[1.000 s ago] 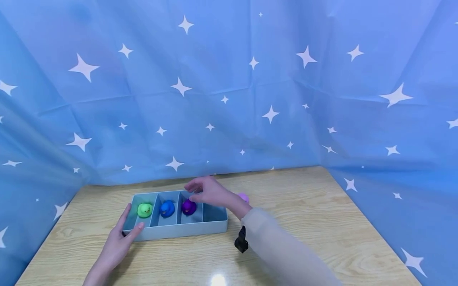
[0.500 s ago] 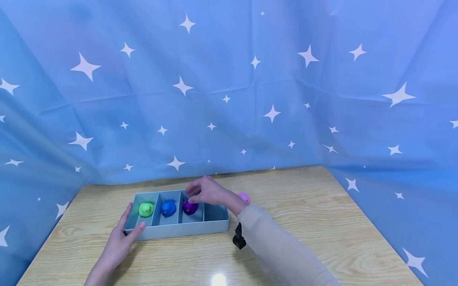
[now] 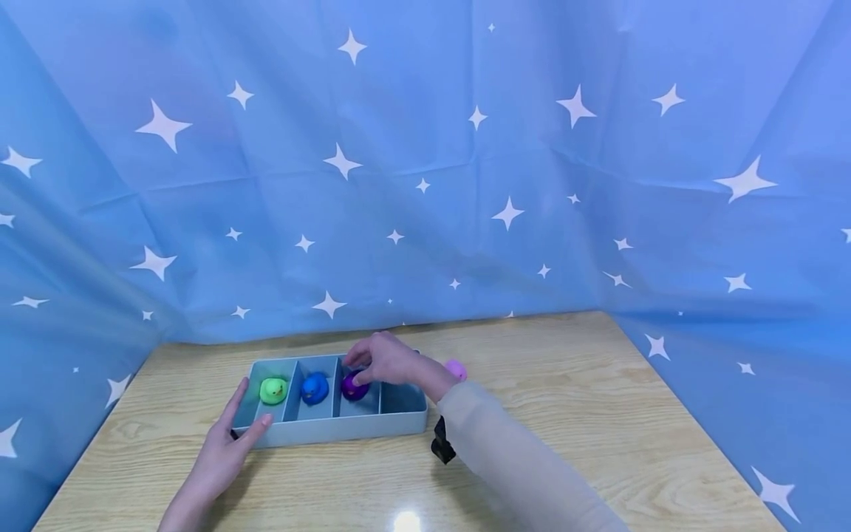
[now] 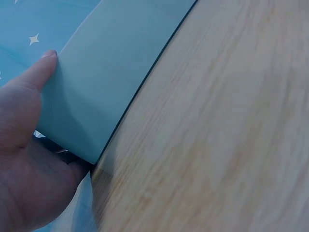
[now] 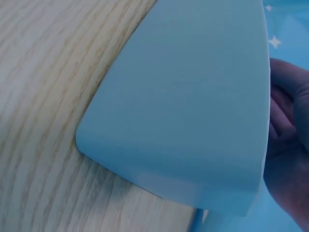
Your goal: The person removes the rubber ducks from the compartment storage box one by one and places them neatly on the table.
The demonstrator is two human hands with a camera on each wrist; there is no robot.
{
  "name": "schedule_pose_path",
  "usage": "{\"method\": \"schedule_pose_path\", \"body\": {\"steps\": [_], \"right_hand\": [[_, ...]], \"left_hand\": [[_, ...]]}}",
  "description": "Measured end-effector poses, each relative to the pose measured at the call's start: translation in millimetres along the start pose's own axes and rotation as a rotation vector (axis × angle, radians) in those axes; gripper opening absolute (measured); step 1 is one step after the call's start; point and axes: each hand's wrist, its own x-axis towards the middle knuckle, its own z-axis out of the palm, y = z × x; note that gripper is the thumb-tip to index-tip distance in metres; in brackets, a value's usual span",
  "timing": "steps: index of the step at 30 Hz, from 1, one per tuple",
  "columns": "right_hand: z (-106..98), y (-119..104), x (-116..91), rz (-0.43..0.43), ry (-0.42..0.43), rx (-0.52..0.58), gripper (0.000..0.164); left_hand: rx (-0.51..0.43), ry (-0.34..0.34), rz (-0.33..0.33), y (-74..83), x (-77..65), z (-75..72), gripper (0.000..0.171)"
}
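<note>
A light blue divided box (image 3: 339, 427) lies on the table in the head view. A green rubber duck (image 3: 273, 391), a blue rubber duck (image 3: 315, 388) and a purple rubber duck (image 3: 354, 386) sit in separate compartments from the left. My left hand (image 3: 221, 447) holds the box's left end, thumb at the front wall. Above the third compartment, my right hand (image 3: 392, 362) grips the purple duck, its thumb across the duck's upper side. In the right wrist view the box wall (image 5: 183, 106) hides the duck and the fingertips of the right hand (image 5: 289, 116).
A pink object (image 3: 456, 369) lies on the wooden table (image 3: 585, 414) behind the right wrist. The box's rightmost compartment (image 3: 402, 397) shows a bare wall. A blue star-patterned cloth (image 3: 425, 148) hangs behind and beside the table.
My right hand has dipped slightly, and its thumb now covers more of the purple duck. My left hand keeps its place on the box. The head view has shifted a little.
</note>
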Motion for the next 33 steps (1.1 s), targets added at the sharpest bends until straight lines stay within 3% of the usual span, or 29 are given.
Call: {"method": "schedule_pose_path", "body": {"steps": [16, 25, 33], "right_hand": [[2.3, -1.9, 0.6, -0.069, -0.022, -0.237, 0.032], [9.4, -1.1, 4.2, -0.141, -0.091, -0.405, 0.03], [9.9, -2.4, 7.4, -0.164, -0.116, -0.464, 0.03]], "left_hand": [[-0.016, 0.004, -0.013, -0.1, 0.5, 0.5, 0.093], [-0.016, -0.008, -0.033, -2.1, 2.4, 2.5, 0.095], [-0.006, 0.001, -0.03, -0.6, 1.2, 0.9, 0.093]]}}
